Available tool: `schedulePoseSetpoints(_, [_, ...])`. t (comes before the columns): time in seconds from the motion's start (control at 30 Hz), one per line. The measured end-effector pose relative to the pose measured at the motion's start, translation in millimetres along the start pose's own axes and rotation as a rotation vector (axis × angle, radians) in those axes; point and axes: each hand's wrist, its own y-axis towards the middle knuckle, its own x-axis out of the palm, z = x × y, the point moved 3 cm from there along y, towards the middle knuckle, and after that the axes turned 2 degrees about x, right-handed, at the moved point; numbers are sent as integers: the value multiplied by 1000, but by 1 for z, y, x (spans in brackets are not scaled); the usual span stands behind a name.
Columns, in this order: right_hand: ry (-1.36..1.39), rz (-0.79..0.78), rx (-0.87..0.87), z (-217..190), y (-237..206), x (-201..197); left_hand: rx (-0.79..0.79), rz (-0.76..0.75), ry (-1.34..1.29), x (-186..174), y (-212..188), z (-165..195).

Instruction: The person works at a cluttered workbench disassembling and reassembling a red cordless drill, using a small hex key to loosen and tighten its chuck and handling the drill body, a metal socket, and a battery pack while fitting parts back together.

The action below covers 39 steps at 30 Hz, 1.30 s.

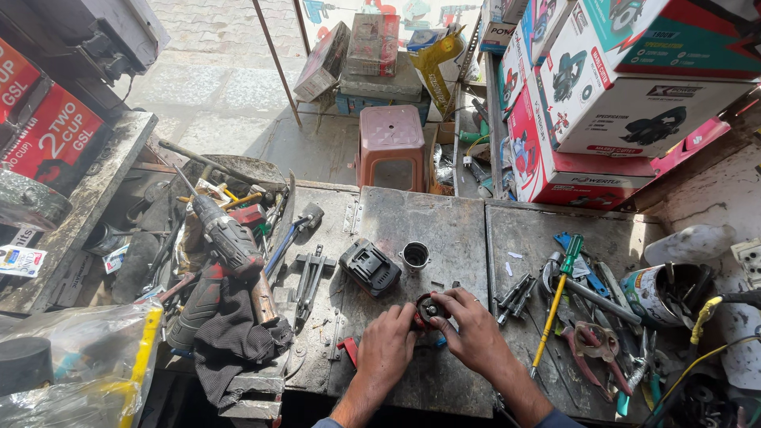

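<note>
A: Status on your hands?

B: Both of yours are on the small round red-and-black motor part [429, 309], sitting on the grey metal bench top [444, 230] near its front edge. Your left hand [388, 342] has its fingers curled against the part's left side, pinning it. Your right hand [473, 329] wraps over from the right, thumb and forefinger pinched on its top. Both closed on the part, none spread.

A: What's right next to it?

B: Black battery pack [370, 267] just up and left of the part, not touching. A small open metal sleeve [415, 255] stands upright behind it. A little red piece [349, 349] lies left of your left wrist. A cluster of dark bits or sockets [515, 292] sits just right of your right hand.

A: Further out?

B: Left side: a cordless drill [224, 238] lies on a dark rag [234, 337], with a black puller tool [311, 277] between the drill and the battery. Right side: a screwdriver with a green handle and yellow shaft [557, 293] lies at a slant, pliers [590, 349] beyond it, and a tin can [662, 293] full of tools. A pink plastic stool [391, 147] stands on the floor behind the bench, and tool cartons [602, 103] are stacked upper right.

A: Anything unclear?

B: Your fingers hide most of the part; can't tell its exact type.
</note>
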Motion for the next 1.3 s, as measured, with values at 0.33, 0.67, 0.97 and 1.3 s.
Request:
schedulePoseSetpoints(0.33, [-89,16,-200,-3,2,3,12,-2,7,2,-3,2])
schedulePoseSetpoints(0.67, [33,-30,-203,4,15,-1,-21,-42,-19,2,-1,1])
schedulePoseSetpoints(0.97, [54,63,19,0,-8,2,-15,-32,-13,0,-5,4])
schedulePoseSetpoints(1.3, [48,96,-5,6,-8,9,-16,-32,-21,0,-3,5])
